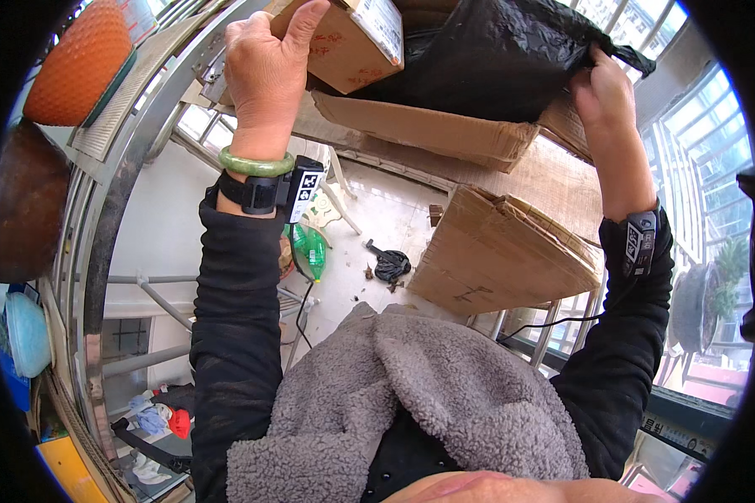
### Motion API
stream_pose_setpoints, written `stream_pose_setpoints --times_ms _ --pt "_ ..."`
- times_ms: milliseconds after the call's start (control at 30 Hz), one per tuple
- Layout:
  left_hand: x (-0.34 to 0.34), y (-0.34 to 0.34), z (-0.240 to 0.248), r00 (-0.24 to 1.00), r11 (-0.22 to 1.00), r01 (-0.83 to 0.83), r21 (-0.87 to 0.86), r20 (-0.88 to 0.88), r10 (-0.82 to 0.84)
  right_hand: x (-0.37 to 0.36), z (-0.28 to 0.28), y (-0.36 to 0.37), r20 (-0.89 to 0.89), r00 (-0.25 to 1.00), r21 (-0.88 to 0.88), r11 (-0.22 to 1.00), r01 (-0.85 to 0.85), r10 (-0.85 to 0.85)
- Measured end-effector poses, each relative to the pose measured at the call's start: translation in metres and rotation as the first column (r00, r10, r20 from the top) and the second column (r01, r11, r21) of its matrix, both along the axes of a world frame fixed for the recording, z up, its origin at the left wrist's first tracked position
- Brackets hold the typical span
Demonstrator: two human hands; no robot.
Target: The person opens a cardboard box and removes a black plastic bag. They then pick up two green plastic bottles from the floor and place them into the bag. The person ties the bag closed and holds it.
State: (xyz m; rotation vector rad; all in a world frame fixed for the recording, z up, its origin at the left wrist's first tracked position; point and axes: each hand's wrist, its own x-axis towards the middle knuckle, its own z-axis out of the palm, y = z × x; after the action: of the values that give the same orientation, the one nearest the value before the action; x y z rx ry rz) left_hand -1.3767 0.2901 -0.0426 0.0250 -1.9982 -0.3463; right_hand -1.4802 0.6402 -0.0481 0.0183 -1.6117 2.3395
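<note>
Gripped by the left hand point(264, 67) is a small cardboard box point(348, 42), fingers curled over its near edge, high in the head view. A green bangle point(256, 163) and a black wrist strap point(260, 193) are worn on that arm. At the upper right, the right hand point(600, 92) is closed on the edge of a black plastic bag point(495, 54), which is lying beside the small box on a flattened sheet of cardboard point(428, 130). Below this, a larger cardboard box point(503, 251) is seen tilted. Further down, a green bottle point(313, 251) lies on the tiled floor point(386, 210). An orange bowl point(80, 59) is seen at the upper left.
</note>
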Motion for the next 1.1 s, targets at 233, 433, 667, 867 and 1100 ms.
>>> stream_pose_setpoints --times_ms 233,433,667,867,1100 --pt "0.003 0.031 0.008 0.986 0.997 0.084 0.002 -0.145 -0.082 0.001 -0.003 -0.01 -0.356 0.925 0.123 0.988 -0.096 0.134" --pt "0.007 0.033 0.032 0.971 0.992 0.123 -0.043 -0.202 -0.129 0.009 0.034 -0.017 -0.555 0.821 -0.143 0.958 -0.25 0.132" --pt "0.015 0.042 0.038 0.944 0.982 0.179 0.067 -0.291 -0.152 0.008 0.077 -0.001 -0.469 0.878 -0.332 0.94 -0.076 -0.095" --pt "0.017 0.049 0.037 0.91 0.973 0.205 0.105 -0.386 -0.15 0.005 0.105 0.017 -0.423 0.861 -0.404 0.909 0.102 -0.284" --pt "0.018 0.07 0.035 0.911 0.975 0.223 0.018 -0.36 -0.202 0.022 0.131 0.072 -0.543 0.781 -0.342 0.931 0.129 -0.308"
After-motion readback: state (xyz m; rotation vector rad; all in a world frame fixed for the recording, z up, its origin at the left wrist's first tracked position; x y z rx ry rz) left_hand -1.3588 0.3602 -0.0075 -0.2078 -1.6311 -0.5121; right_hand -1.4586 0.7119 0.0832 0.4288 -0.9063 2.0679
